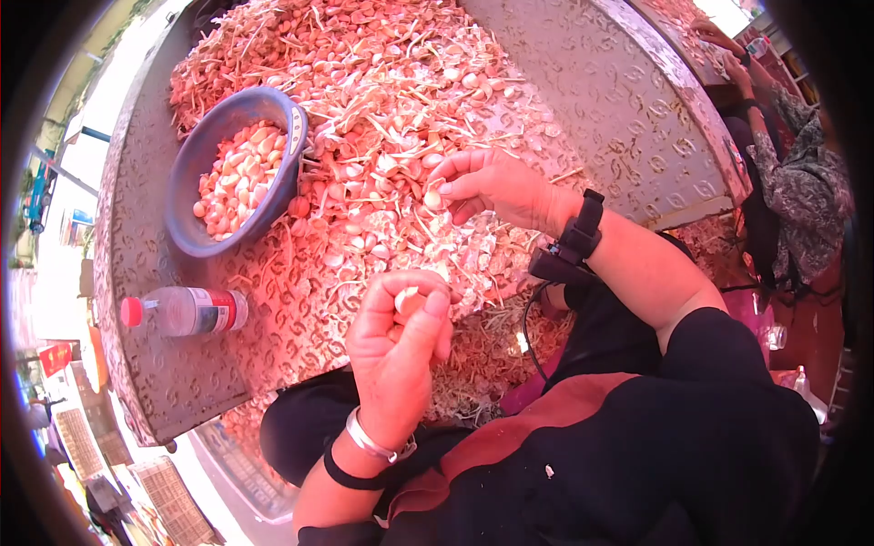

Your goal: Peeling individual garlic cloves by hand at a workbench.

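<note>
My left hand (403,334), with a silver bangle at its wrist, is curled around a garlic clove (407,300) near the table's front edge. Farther up and to the right, my right hand (485,188) pinches another garlic clove (433,199) between thumb and fingers, above the pile. Garlic cloves, dry stems and papery skins (382,130) cover the middle of the embossed metal table (157,368). Peeled-looking cloves (239,177) partly fill a blue plastic basin (184,225), which stands tilted on the left of the pile.
A plastic bottle (188,311) with a red cap lies on its side at the table's left. Skins and stems (485,375) lie below the front edge, around my legs. A co-worker (806,177) handles a pile at the upper right. Crates (171,501) stand at lower left.
</note>
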### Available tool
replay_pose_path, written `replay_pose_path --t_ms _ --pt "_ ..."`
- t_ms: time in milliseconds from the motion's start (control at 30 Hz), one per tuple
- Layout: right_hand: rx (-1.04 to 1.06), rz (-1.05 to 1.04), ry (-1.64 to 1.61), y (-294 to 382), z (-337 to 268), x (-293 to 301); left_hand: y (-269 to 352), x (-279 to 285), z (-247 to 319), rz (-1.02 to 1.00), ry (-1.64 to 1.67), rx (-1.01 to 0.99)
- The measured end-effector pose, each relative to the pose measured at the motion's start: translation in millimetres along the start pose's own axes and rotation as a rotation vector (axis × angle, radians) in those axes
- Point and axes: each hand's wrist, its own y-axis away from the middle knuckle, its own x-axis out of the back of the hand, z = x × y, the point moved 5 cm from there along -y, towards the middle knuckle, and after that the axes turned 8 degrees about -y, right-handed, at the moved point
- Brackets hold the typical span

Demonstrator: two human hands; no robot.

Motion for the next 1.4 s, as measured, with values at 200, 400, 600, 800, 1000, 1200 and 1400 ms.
replay_pose_path --t_ms 200,400,600,800,1000,1200,1400 --pt "-0.021 -0.073 0.097 7.1 7.6 -33.0 -50.7 40.0 -41.4 0.171 0.014 0.125" --pt "0.11 -0.017 0.282 3.2 19.6 -26.9 -61.4 33.7 -64.4 0.127 -0.139 0.151" --pt "-0.092 0.03 0.14 -5.3 29.1 -15.8 -67.7 28.2 -66.7 0.188 -0.549 -0.289" --pt "-0.023 0.095 0.15 -4.2 33.7 -17.3 -69.8 32.7 -77.2 0.128 -0.357 -0.222" --pt "-0.079 0.064 0.158 -0.1 44.3 -28.0 -75.7 46.8 -96.8 0.309 -0.071 0.131" --pt "0.009 0.209 0.266 -8.4 34.4 -11.5 -77.5 35.2 -95.2 0.163 0.188 0.232" --pt "0.011 0.202 0.266 0.0 32.6 -19.2 -73.9 34.7 -93.6 0.089 -0.071 0.163"
